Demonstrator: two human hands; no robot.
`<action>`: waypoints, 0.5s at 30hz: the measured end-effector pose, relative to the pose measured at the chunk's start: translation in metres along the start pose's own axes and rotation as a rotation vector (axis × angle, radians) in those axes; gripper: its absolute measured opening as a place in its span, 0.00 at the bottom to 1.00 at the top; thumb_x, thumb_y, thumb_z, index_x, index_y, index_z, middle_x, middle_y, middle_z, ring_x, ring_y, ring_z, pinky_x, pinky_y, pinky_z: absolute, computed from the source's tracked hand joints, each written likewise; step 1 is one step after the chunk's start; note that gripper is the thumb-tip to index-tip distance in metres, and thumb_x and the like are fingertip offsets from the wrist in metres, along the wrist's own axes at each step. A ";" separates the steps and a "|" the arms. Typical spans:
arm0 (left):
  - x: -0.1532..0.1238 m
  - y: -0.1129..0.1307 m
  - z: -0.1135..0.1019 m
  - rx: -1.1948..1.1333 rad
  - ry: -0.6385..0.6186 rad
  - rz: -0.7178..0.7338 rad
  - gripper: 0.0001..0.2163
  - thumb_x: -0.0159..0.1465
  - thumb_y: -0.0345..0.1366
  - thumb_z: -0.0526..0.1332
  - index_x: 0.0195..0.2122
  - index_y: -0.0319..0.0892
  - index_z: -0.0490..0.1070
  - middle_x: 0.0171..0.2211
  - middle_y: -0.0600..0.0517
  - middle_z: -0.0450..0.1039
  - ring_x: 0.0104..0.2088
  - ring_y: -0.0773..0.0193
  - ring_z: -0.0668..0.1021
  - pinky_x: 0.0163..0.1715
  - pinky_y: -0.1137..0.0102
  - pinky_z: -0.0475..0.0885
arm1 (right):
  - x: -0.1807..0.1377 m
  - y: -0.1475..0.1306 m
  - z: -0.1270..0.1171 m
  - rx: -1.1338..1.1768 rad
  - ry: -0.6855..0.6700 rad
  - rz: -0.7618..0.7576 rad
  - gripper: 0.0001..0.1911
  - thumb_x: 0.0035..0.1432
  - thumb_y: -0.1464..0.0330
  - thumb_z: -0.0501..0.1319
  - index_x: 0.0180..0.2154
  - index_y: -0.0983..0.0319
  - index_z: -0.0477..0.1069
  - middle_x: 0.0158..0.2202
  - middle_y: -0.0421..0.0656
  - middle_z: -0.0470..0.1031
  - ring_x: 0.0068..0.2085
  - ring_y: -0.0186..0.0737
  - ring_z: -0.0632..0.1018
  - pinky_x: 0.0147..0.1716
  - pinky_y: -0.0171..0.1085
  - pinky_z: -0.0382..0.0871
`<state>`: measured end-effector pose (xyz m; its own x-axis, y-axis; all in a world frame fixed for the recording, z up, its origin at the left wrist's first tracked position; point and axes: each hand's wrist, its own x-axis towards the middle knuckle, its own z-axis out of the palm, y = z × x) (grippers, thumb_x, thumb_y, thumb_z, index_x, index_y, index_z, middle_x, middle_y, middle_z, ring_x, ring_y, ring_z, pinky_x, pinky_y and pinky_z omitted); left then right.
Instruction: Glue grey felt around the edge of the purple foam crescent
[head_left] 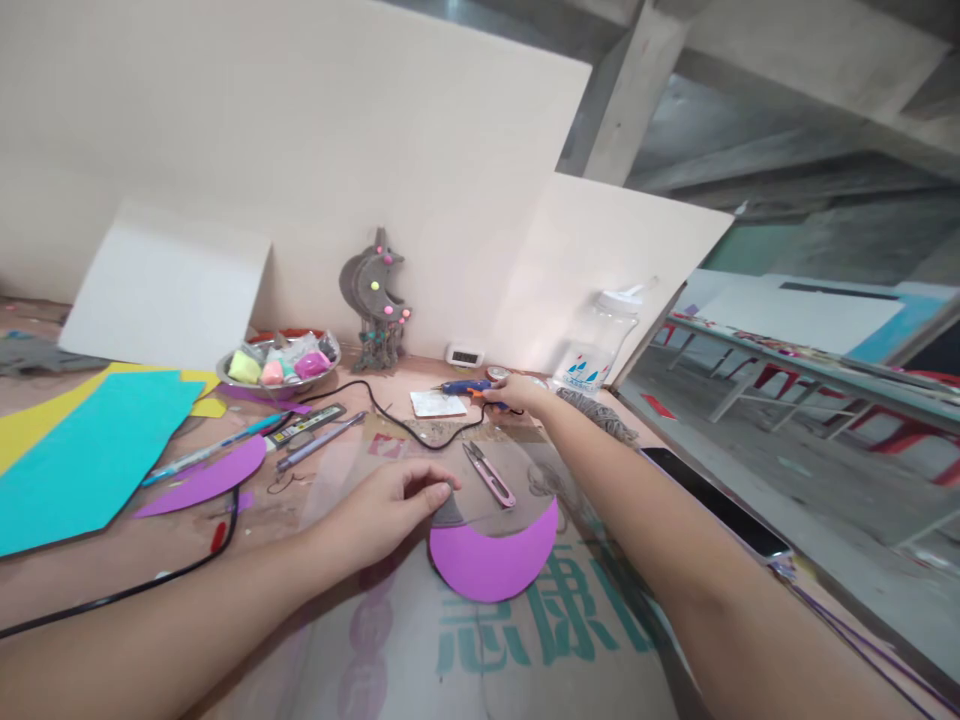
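Observation:
My left hand (390, 510) pinches the pointed tip of a purple foam crescent (491, 555) that lies on brown cardboard (525, 640) with green printed characters. Stretched far forward, my right hand (514, 392) closes around the handle of a blue glue gun (463, 386). The gun's nozzle points left over a small white tile (438, 403), and its black cord (390, 415) loops across the table. Pink thread snips (489, 474) lie just behind the crescent, between my two hands.
Teal (82, 450) and yellow foam sheets (30, 420), a purple offcut (210, 480), pens (319, 440) and a metal bowl of coloured clay (279, 362) lie left. A moon-shaped ornament (375, 295), clear jar (598, 345) and black phone (712, 500) stand behind and right.

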<state>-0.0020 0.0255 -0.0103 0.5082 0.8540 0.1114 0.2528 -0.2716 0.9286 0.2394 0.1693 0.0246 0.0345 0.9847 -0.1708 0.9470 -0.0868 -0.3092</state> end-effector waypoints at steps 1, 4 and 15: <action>0.000 0.000 0.000 0.004 -0.002 -0.003 0.10 0.61 0.38 0.56 0.39 0.39 0.73 0.36 0.50 0.76 0.37 0.60 0.76 0.37 0.69 0.69 | 0.001 0.000 0.003 0.022 -0.002 0.004 0.17 0.62 0.64 0.57 0.50 0.63 0.66 0.50 0.47 0.69 0.45 0.41 0.74 0.43 0.46 0.71; 0.000 0.002 -0.001 0.031 0.001 0.001 0.11 0.61 0.37 0.55 0.39 0.39 0.73 0.37 0.49 0.77 0.38 0.60 0.76 0.39 0.68 0.69 | 0.003 0.004 0.011 0.075 0.066 -0.004 0.17 0.61 0.64 0.57 0.50 0.64 0.66 0.50 0.47 0.69 0.46 0.42 0.74 0.43 0.46 0.71; -0.001 0.000 0.000 0.032 -0.011 -0.012 0.12 0.62 0.36 0.54 0.42 0.37 0.72 0.40 0.48 0.76 0.41 0.60 0.75 0.42 0.69 0.68 | 0.009 0.006 0.022 0.264 0.377 -0.263 0.17 0.61 0.64 0.57 0.50 0.64 0.65 0.49 0.47 0.69 0.45 0.42 0.74 0.43 0.46 0.71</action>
<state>-0.0021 0.0246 -0.0103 0.5143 0.8522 0.0963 0.2854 -0.2760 0.9178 0.2386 0.1743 0.0002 -0.0344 0.9601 0.2777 0.8281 0.1829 -0.5299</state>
